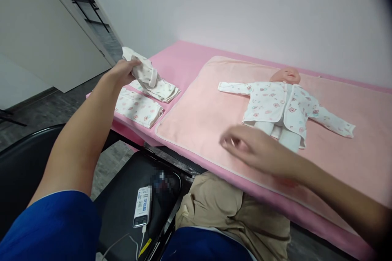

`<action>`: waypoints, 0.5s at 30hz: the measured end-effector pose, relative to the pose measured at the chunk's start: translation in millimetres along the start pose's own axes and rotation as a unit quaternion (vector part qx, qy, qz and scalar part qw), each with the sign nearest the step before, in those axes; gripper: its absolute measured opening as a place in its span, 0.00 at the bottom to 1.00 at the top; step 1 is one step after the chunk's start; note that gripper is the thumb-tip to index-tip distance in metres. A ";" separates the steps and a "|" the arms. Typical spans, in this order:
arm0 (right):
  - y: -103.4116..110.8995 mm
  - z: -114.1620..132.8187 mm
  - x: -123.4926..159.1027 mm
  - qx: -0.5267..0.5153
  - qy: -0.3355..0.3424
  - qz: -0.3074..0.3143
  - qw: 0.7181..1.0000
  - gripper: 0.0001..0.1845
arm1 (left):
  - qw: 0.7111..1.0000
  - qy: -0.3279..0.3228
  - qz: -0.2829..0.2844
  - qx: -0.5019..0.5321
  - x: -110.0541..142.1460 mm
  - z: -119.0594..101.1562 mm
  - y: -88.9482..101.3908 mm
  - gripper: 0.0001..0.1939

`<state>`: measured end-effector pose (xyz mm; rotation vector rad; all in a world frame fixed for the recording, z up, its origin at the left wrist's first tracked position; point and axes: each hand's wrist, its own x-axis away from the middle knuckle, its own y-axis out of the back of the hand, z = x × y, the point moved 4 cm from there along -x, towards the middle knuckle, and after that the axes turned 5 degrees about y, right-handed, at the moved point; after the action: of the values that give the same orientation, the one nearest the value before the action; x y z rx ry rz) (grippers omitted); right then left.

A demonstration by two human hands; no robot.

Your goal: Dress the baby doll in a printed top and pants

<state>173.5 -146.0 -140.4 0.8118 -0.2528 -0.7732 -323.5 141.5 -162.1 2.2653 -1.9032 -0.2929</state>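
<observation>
Support white printed fabric garment [147, 74] at upper left, preferably under its loose folds, clear of folded white patterned cloth [137, 108] beside it. Extends left arm toward upper left, pinching garment in left hand [124, 71]. Carries right hand [248, 147] blurred, loosely half-curled, visibly unloaded, above pale-pink rectangular mat [192, 108], lower centre-right.

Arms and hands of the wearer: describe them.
The left hand and right hand are gloveless, the right blurred. A short blue sleeve, pale at its edge, covers the left upper arm; no sleeve shows on the right.
</observation>
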 end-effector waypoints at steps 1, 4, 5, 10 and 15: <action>11.2 -2.5 -36.1 0.015 0.042 -0.045 0.998 0.14 | 1.000 -0.007 0.004 0.011 5.5 -14.0 -2.8 0.42; 36.2 -14.7 -151.7 -0.023 0.096 -0.153 0.983 0.26 | 0.998 -0.038 0.056 0.019 26.8 -64.2 -17.1 0.38; 41.9 -19.5 -189.6 -0.046 0.084 -0.174 0.980 0.35 | 0.995 -0.060 0.080 0.020 34.8 -81.8 -23.6 0.35; 45.7 -21.3 -325.9 -0.143 0.073 -0.104 0.981 0.46 | 0.977 -0.151 0.145 0.044 62.9 -146.6 -52.8 0.22; 25.9 -14.4 -344.6 -0.362 0.110 -0.018 0.926 0.39 | 0.977 -0.174 0.122 0.022 57.0 -160.7 -63.5 0.21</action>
<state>-48.7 116.6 -103.6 0.1933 0.2482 -0.7290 -212.3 96.7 -25.1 2.0819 -2.3527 -0.6546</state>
